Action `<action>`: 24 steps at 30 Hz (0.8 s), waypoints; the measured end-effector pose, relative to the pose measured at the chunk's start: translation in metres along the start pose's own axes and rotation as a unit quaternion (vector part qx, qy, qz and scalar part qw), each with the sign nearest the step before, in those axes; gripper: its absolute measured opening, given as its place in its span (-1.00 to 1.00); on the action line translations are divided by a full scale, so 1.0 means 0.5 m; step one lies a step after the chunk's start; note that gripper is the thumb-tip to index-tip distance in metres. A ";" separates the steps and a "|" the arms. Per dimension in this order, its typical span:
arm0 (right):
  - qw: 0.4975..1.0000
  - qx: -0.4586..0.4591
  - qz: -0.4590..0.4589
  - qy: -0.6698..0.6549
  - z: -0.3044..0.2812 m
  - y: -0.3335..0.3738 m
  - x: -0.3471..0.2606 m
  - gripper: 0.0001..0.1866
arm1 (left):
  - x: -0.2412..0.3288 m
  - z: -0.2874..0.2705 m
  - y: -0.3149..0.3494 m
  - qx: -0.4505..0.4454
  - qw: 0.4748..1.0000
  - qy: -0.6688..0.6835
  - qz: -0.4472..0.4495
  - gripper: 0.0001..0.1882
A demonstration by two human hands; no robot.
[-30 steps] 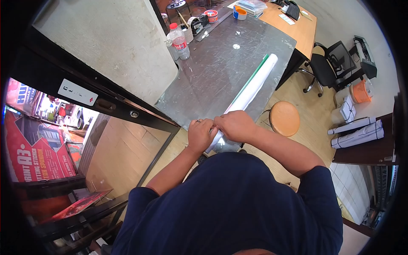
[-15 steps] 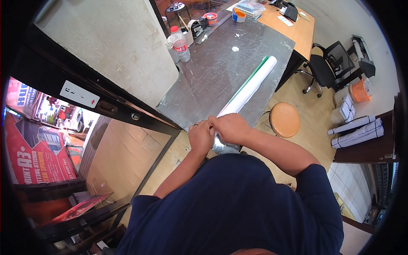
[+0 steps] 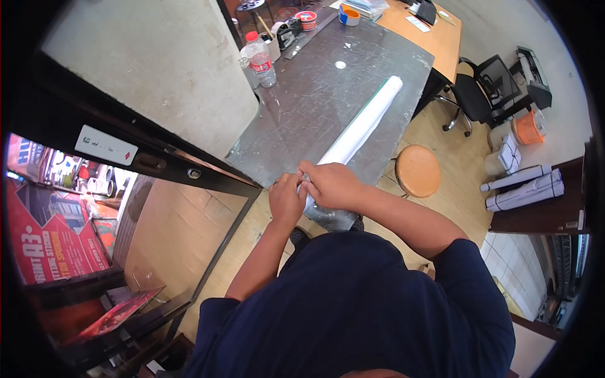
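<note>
A long white roll (image 3: 360, 128), seemingly of paper or banner sheet, lies slantwise on the dark scratched tabletop (image 3: 302, 101). A thin green edge runs along its left side. At its near end, by the table's front edge, my left hand (image 3: 287, 200) is closed on the roll with bent fingers. Just to the right, my right hand (image 3: 334, 187) also closes around that end from above, thumb and fingertips touching the left hand. Both palms hide the roll's near end.
A plastic bottle (image 3: 261, 62), a tape roll (image 3: 348, 15) and a metal ruler (image 3: 310, 36) sit toward the table's far side. A round stool (image 3: 418, 171) stands to the right, with an office chair (image 3: 476, 94) beyond. A dark door frame (image 3: 214, 179) borders the left.
The green strip along the roll has narrowed, with more white showing, so the roll has turned. Both hands stay at its near end, slightly farther left in the picture.
</note>
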State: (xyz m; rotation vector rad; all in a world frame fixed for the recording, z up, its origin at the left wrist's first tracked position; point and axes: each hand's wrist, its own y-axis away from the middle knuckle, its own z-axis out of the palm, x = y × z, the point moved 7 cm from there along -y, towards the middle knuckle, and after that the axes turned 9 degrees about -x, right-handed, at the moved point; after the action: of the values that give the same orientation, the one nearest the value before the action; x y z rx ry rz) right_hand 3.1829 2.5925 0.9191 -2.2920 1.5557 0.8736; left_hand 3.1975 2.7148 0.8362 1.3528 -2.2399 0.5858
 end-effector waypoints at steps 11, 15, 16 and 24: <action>0.978 0.028 -0.033 -0.203 -0.156 -0.117 0.238 -0.63 | 0.029 0.022 -0.006 -0.076 0.995 0.035 -0.049 -0.64; 0.966 0.082 -0.033 -0.243 -0.255 -0.322 0.349 -0.71 | 0.073 -0.006 -0.015 0.007 0.999 0.035 -0.022 -0.68; 0.961 0.102 -0.047 -0.252 -0.271 -0.393 0.370 -0.71 | 0.084 -0.010 -0.018 0.017 0.999 0.025 -0.033 -0.68; 0.968 0.217 0.098 -0.075 -0.409 -0.837 0.425 -0.56 | 0.198 -0.023 -0.020 0.069 0.995 0.007 -0.070 -0.70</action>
State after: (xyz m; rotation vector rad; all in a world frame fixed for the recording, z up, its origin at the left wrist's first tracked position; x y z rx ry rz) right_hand 3.6858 2.4975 0.9000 -1.7527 1.7228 0.6499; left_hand 3.1672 2.6476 0.9044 1.5530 -2.1054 0.7099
